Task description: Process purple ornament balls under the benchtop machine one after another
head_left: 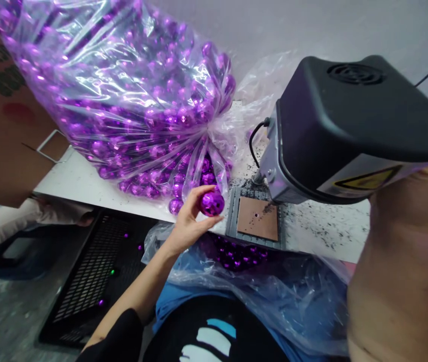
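My left hand (191, 218) pinches a shiny purple faceted bauble (212, 203) between thumb and fingers. The bauble is just left of a brown square plate (249, 221) with a small dark hole, which lies on a grey base. Above and to the right of the plate stands a black-topped press machine (349, 110) with a yellow warning label. My right arm rises along the right edge, and my right hand (417, 181) is behind the machine housing. Its fingers are hidden, so what it touches does not show.
A big clear bag (134, 95) full of purple baubles leans over the white table (312, 231), where dark shavings are scattered. A cardboard box (6, 125) stands at the left. Below are a black crate (89, 266) and clear plastic (274, 296) over my lap, with more baubles in it.
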`<state>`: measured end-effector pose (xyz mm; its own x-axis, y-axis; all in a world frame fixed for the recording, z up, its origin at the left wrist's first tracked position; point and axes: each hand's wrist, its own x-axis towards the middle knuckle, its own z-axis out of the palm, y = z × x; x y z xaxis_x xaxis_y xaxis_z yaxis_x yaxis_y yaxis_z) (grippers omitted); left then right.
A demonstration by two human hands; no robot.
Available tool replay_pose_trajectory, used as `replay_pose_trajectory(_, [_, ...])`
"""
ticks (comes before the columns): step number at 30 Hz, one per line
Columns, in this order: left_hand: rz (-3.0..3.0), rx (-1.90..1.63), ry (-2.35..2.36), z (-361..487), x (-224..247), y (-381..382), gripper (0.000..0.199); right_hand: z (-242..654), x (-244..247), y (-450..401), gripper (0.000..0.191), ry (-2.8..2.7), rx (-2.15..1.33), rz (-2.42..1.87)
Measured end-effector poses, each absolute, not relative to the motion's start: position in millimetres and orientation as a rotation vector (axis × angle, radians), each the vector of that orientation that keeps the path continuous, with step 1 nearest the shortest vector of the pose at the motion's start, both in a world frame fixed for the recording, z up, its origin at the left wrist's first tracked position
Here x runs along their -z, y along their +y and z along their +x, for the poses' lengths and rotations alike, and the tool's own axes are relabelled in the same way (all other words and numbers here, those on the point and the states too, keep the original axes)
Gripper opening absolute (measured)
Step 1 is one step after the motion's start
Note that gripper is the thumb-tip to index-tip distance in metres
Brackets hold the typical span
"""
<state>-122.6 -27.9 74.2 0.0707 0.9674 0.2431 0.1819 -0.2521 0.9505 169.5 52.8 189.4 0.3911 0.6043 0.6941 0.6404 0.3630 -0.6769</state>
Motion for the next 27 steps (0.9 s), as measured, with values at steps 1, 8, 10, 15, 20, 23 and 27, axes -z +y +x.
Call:
replay_pose_trajectory(1, [1.470,-1.182,1.114,-115.6,-76.7,-31.2,0.064,168.9,-189.7,53.3,0.052,-1.281,0.056,-1.275])
replay_pose_trajectory(8, [1.441,-0.917,1.120,-73.2,-46.8,-27.2,0.064,166.3,-193.1,50.2,0.043,-1.305,0.005,-1.278])
replay_pose_trajectory(10, [1.536,-0.885,1.135,-68.2,-38.2,-22.8,0.060,166.0,-193.7,48.9,0.043,-1.321,-0.003,-1.273])
replay_pose_trajectory(15, [1.744,-0.921,1.178,-66.0,-29.5,-18.1,0.055,164.0,-194.8,47.2,0.043,-1.336,0.012,-1.267])
replay_pose_trajectory(20, [1.581,-0.956,1.169,-67.0,-30.6,-17.8,0.057,163.0,-196.0,47.5,0.048,-1.333,-0.009,-1.265])
replay_pose_trajectory(23, [1.184,-0.961,1.033,-69.0,-35.0,-15.1,0.058,163.6,-196.5,47.9,0.050,-1.335,-0.005,-1.268])
replay_pose_trajectory(27, [0.797,-0.913,0.881,-73.0,-41.0,-9.8,0.045,164.1,-196.5,47.6,0.049,-1.344,-0.014,-1.267])
